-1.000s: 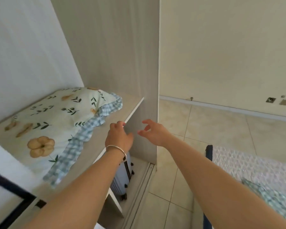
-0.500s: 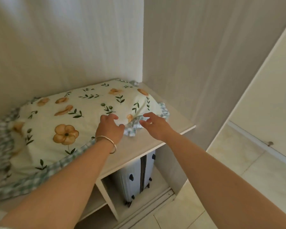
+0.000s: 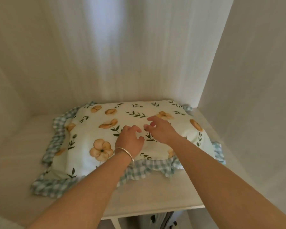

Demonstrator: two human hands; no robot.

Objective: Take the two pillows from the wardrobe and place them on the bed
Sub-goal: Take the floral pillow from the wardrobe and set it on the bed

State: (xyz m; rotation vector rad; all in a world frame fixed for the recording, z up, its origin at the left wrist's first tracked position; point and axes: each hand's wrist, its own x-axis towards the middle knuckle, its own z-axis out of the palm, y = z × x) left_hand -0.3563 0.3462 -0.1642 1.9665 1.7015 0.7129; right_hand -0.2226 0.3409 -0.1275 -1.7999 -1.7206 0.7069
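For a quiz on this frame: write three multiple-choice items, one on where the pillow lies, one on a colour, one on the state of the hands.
1. Where does the pillow lie?
A. on the wardrobe shelf
B. on the floor
C. on a chair

2. What colour are its printed flowers?
A. red
B. orange
C. purple

3. How are the left hand and right hand?
A. both in fists
B. both gripping the frill
C. open over the pillow's top

Answers: 1 A, the pillow sits on the shelf board between the wardrobe walls. 2 B, orange blooms with dark green leaves. 3 C, the fingers are spread and curled, closed on nothing.
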